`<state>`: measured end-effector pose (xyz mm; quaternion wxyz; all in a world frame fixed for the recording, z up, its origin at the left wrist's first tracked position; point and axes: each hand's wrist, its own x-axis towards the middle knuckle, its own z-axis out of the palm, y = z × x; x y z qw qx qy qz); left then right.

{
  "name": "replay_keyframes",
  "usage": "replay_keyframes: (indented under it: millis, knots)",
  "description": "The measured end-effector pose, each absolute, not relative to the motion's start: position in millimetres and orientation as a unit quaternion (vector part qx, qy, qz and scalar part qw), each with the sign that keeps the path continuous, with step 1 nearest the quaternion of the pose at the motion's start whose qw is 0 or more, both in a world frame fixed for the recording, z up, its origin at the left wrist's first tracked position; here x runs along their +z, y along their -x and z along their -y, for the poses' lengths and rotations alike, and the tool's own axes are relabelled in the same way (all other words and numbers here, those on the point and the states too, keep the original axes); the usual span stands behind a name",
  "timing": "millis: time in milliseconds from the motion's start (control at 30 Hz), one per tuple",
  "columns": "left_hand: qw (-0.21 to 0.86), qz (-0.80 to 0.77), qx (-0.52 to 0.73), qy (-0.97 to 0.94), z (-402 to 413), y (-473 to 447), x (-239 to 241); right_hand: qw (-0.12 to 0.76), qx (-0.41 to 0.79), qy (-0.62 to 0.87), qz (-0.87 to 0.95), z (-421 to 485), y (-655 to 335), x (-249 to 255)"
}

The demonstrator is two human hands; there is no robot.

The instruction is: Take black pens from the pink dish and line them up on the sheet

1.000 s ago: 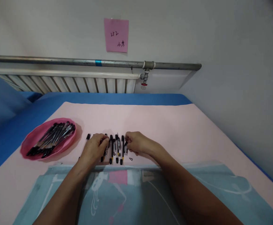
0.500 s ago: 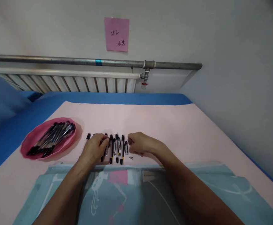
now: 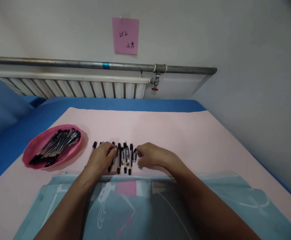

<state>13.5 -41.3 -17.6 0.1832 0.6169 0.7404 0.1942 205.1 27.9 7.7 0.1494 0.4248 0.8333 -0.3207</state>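
Pens (image 3: 130,159) lie in a row just left of the centre of the frame, roughly upright in it, with loose caps (image 3: 135,155) among them and at the row's right end. The left hand (image 3: 102,156) lies over the left part of the row, its thumb curled in near the forefinger; whether it pinches a pen there cannot be told, as the hand hides most of what is below. The right hand (image 3: 149,156) is just right of the end cap, fingers curled inward, and whether anything is pinched between them cannot be told either. A small bit (image 3: 140,168) lies just under its lower fingers.

For pieces this slim, a light fingertip pinch seems best, with the wrist low and the curled fingers kept off the neighbours. The left hand would do well to rest lightly, so that the row does not roll or fan out. The small bit looks easy to sweep away or trap under the right hand, so lifting those fingers a little before any sideways move seems wise. The bowl (image 3: 26,156) of more pens, at the left of the frame, stands well apart from the right hand, leaving it room to work
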Motion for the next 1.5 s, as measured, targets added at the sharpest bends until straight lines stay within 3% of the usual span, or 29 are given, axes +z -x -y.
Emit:
replay_keyframes:
  millis: [100, 233, 733, 900, 1200, 1400, 1500]
  knots:
    - [0.183, -0.739, 0.191, -0.619, 41, -13, -19, 0.192, -0.411, -0.421, -0.786, -26, -203, 10]
    - [0.185, -0.741, 0.18, -0.62, 40, -12, -18, 0.156, -0.51, -0.388, -0.752, -24, -201, 8]
    - [0.18, -0.735, 0.15, -0.636, 40, -13, -17, 0.239, -0.533, -0.365, -0.725, -28, -202, 2]
    - [0.179, -0.726, 0.147, -0.647, 39, -12, -19, 0.19, -0.578, -0.319, -0.727, -30, -205, 3]
    - [0.182, -0.728, 0.136, -0.647, 40, -12, -19, 0.191, -0.57, -0.279, -0.749, -28, -203, 5]
    - [0.172, -0.757, 0.193, -0.6, 41, 5, -9, 0.144, -0.575, -0.331, -0.734, -35, -210, 5]
    - [0.101, -0.798, 0.261, -0.533, 43, 35, -3, 0.097, -0.577, -0.396, -0.708, -42, -214, 0]
